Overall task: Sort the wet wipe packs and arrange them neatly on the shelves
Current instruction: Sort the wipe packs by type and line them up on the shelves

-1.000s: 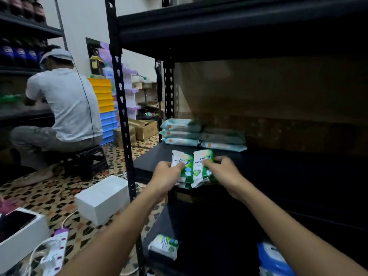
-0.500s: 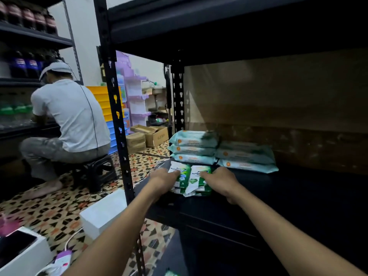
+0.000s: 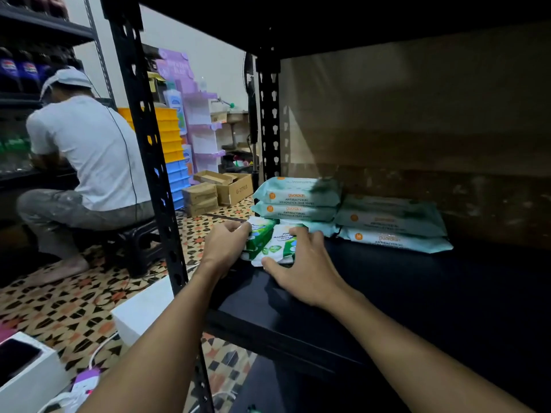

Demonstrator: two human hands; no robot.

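Note:
Small green-and-white wet wipe packs [image 3: 272,244] lie in a low pile on the black shelf board [image 3: 402,293], just in front of the pale teal packs. My left hand [image 3: 226,248] grips the pile's left side with curled fingers. My right hand [image 3: 304,269] lies over its right side, fingers bent on top and thumb at the front edge. Behind stands a stack of three teal antibacterial packs [image 3: 298,201]; a second teal stack [image 3: 390,223] lies to its right. The pile's lower packs are hidden by my hands.
A black perforated shelf post [image 3: 149,162] stands left of my arms. A person in a white shirt [image 3: 89,150] squats on a stool on the tiled floor. White boxes [image 3: 143,311], a power strip [image 3: 83,383], cardboard boxes [image 3: 220,189] and coloured bins are on the floor.
Both hands have pushed the green-and-white packs further back on the shelf, up to the teal stack. The camera has come closer and lower.

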